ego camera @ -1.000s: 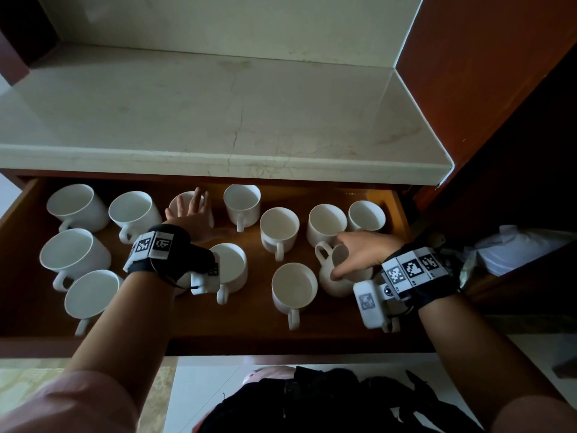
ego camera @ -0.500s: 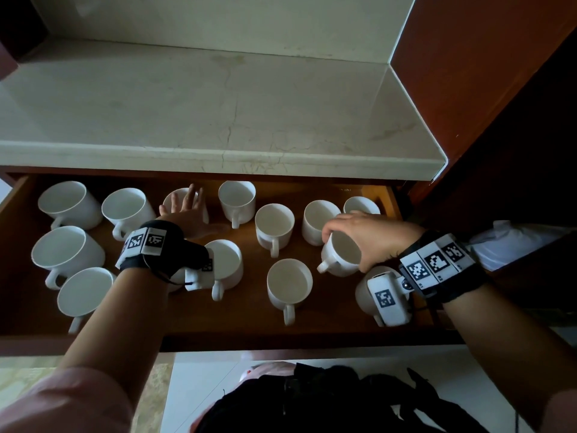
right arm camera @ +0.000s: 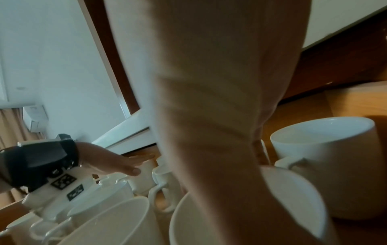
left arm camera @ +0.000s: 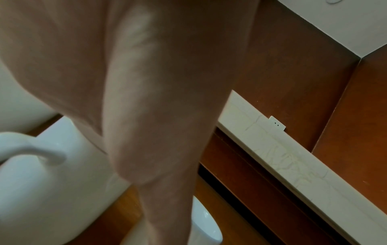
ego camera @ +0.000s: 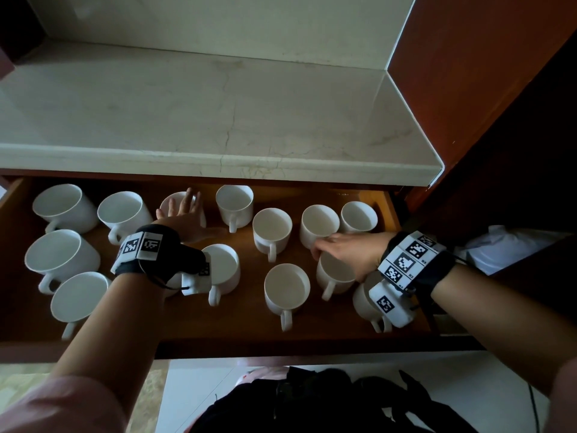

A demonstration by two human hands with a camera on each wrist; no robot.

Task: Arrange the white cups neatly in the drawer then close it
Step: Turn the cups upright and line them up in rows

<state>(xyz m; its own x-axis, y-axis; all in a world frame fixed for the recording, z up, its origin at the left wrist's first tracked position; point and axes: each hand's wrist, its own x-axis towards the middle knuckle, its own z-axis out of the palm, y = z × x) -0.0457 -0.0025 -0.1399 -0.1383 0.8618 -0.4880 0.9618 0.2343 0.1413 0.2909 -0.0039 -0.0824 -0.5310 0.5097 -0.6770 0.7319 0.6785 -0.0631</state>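
Apparently squaring up rows: right hand (ego camera: 346,250) gripping the rim of a white cup (ego camera: 335,276) in the drawer (ego camera: 199,320), probably to turn its handle forward like its neighbours. Left hand (ego camera: 184,218) flat, fingers spread, resting on a back-row cup (ego camera: 173,203), likely steadying it.

I saw only white cups (ego camera: 286,285) in the drawer (ego camera: 237,320). The drawer was brown wood, more orange where the light hit its back. The counter (ego camera: 199,114) above was pale cream stone with thin dark cracks. The wall panel (ego camera: 462,67) at the right was red-brown. Each wrist wore a black band (ego camera: 162,248) with white tags (ego camera: 409,264), and the tags had black and white square patterns. My sleeve (ego camera: 59,407) was soft pink. Black cloth (ego camera: 324,401) lay low down on a white floor (ego camera: 199,382).
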